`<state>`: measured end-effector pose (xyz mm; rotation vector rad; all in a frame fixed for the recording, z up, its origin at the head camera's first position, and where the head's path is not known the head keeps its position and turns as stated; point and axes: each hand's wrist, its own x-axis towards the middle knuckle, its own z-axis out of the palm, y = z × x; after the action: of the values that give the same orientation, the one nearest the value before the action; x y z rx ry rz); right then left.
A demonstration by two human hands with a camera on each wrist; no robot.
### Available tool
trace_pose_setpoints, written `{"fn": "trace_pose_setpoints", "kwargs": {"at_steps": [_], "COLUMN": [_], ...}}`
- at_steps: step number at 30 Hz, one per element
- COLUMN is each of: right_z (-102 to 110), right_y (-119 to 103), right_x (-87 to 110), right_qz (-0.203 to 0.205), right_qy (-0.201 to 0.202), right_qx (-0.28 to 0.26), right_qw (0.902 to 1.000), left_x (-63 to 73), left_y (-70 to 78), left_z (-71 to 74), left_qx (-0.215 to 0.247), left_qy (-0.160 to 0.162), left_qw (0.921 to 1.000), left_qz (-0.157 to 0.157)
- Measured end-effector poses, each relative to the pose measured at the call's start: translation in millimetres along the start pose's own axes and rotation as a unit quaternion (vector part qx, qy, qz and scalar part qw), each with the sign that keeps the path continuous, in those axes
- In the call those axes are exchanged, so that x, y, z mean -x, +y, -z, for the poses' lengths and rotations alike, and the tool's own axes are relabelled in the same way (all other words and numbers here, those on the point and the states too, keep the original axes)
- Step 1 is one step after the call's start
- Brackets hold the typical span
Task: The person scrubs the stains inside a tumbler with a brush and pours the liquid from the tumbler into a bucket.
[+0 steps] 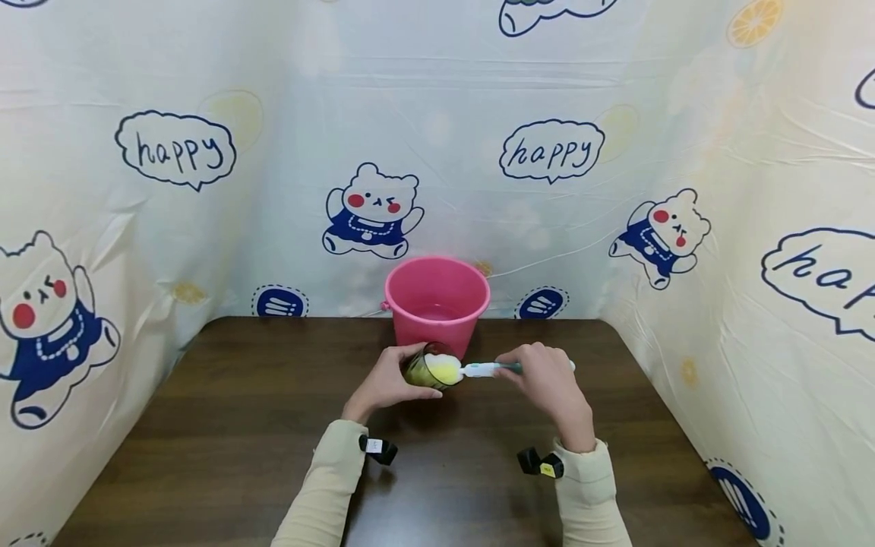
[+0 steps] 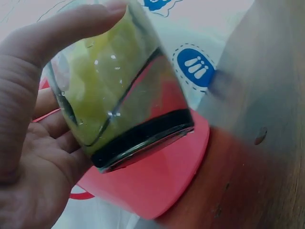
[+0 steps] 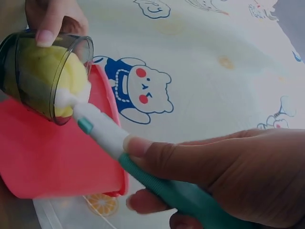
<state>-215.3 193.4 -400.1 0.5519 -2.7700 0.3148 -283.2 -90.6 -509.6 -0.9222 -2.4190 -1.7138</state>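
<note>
A dark-tinted clear glass (image 1: 416, 372) lies tipped on its side in the air, its mouth turned to the right. My left hand (image 1: 388, 378) holds it, thumb on one side and fingers on the other. Inside the glass (image 3: 28, 71) sits the yellow and white sponge head of a cup brush (image 3: 102, 131). The brush has a white and green handle, which my right hand (image 1: 549, 380) grips from above. In the left wrist view the yellow sponge shows through the wall of the glass (image 2: 109, 90), near its dark base.
A pink bucket (image 1: 437, 332) stands at the back of the dark wooden table (image 1: 273, 425), just behind the glass. Patterned cloth (image 1: 451, 99) hangs behind and on both sides of the table. Each wrist wears a small black camera (image 1: 378, 448).
</note>
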Motion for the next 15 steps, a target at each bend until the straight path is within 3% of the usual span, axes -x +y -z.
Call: {"fn": "trace_pose_setpoints", "kwargs": {"at_steps": [5, 9, 15], "right_z": [-0.2, 2.0, 6.5], "right_y": [-0.7, 1.6, 7.3], "right_x": [-1.8, -2.6, -1.4], "right_qz": [0.03, 0.014, -0.012], "right_qy": [0.029, 0.007, -0.024], "right_qx": [0.004, -0.017, -0.043], "right_qw": [0.9991, 0.9997, 0.9987], "left_x": [2.0, 3.0, 3.4], "left_y": [-0.9, -0.3, 2.6], "left_z": [5.5, 9.6, 13.4], "left_qx": [0.011, 0.016, 0.011], "left_qy": [-0.046, -0.078, -0.082], "left_qw": [0.9989, 0.9968, 0.9966], "left_qz": [0.0, -0.005, -0.005]}}
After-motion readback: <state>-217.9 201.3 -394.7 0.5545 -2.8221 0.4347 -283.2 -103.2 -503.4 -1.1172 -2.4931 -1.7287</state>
